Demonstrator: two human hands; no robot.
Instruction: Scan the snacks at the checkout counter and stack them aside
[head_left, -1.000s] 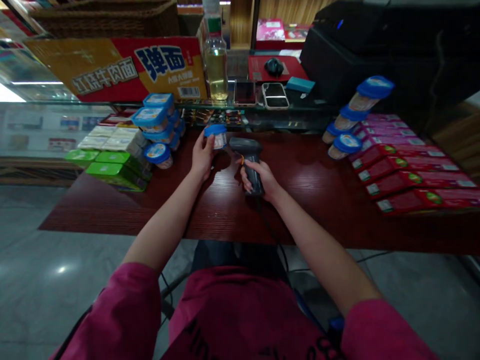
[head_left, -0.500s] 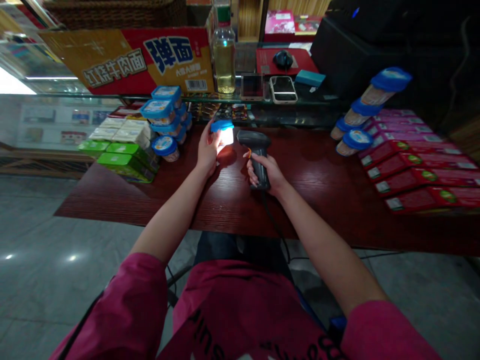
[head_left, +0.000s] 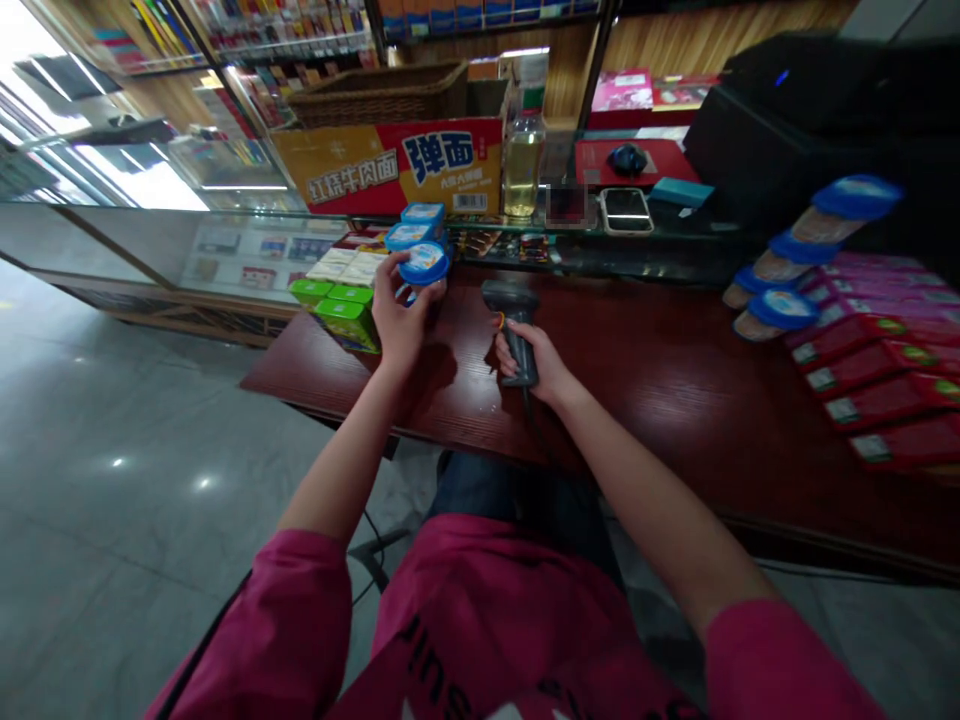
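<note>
My left hand (head_left: 401, 315) grips a small round tub with a blue lid (head_left: 424, 262), thumb and fingers on its sides. The tub is in front of a stack of blue-lidded tubs (head_left: 411, 234) and hides part of it. Whether it touches the stack I cannot tell. Wrapped in my right hand (head_left: 536, 362) is a black barcode scanner (head_left: 513, 297), held upright by its handle above the brown counter (head_left: 600, 400). The scanner's head points left, and its cable hangs down toward the counter's front edge. No light shows from it.
Green boxes (head_left: 349, 312) stand left of the tubs. More blue-lidded tubs (head_left: 780, 308) and red boxes (head_left: 892, 400) sit at the right. Behind are a noodle carton (head_left: 390, 165), a bottle (head_left: 523, 165), a phone (head_left: 627, 211) and a mouse (head_left: 628, 158).
My left hand has carried its tub left, over to the stack. The scanner's bright light on the tub has gone out. My view has turned left, and the right hand still grips the scanner.
</note>
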